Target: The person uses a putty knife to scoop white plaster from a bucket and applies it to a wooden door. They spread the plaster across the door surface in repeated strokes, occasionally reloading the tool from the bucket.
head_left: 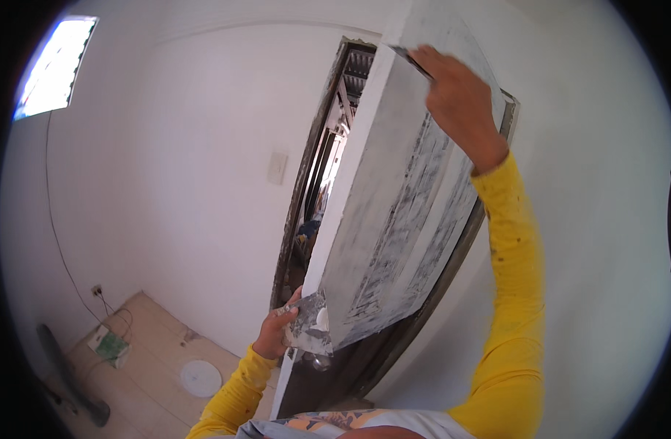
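Observation:
A door point(401, 197), half open, is smeared with white and grey filler. My right hand point(456, 99), raised high, grips a putty knife point(412, 62) whose blade lies against the door's upper panel. My left hand point(280, 329) is low by the door's edge and holds a flat scraper point(306, 325) loaded with a lump of white filler. Both arms wear yellow sleeves.
A white wall with a light switch point(277, 167) stands left of the doorway point(317, 183). On the tiled floor at the lower left lie a round white lid point(201, 378), a green and white pack point(110, 345) and a dark fan point(72, 377). A cable point(61, 249) runs down the wall.

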`<state>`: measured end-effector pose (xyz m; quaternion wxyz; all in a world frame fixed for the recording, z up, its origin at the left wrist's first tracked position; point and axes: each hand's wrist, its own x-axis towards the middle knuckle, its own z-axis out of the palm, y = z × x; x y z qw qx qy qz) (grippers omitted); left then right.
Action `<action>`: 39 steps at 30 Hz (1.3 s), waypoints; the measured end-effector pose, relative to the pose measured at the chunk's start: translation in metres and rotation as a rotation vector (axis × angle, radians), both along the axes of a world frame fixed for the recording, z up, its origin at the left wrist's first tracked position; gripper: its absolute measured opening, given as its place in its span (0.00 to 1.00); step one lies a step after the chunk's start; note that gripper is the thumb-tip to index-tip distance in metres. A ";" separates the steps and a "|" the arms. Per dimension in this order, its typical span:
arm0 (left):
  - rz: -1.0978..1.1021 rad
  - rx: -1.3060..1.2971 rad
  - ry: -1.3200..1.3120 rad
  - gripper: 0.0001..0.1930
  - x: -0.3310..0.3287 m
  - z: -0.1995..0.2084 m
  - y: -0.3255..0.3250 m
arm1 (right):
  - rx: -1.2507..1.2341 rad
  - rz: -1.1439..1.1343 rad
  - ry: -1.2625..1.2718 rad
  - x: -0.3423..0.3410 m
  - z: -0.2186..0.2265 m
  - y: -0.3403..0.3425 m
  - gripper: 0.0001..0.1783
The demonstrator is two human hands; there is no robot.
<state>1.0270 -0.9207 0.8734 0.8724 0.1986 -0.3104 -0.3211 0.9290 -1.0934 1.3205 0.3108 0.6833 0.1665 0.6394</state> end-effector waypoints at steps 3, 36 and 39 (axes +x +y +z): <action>0.038 0.023 -0.007 0.36 0.007 -0.010 -0.001 | -0.141 -0.708 -0.012 0.019 0.048 0.077 0.25; 0.174 -0.107 0.381 0.20 -0.113 -0.019 -0.025 | 0.152 0.766 0.930 -0.075 -0.361 -0.055 0.26; 0.277 0.154 0.294 0.19 -0.109 -0.038 -0.019 | 0.260 0.721 1.029 -0.073 -0.404 -0.079 0.33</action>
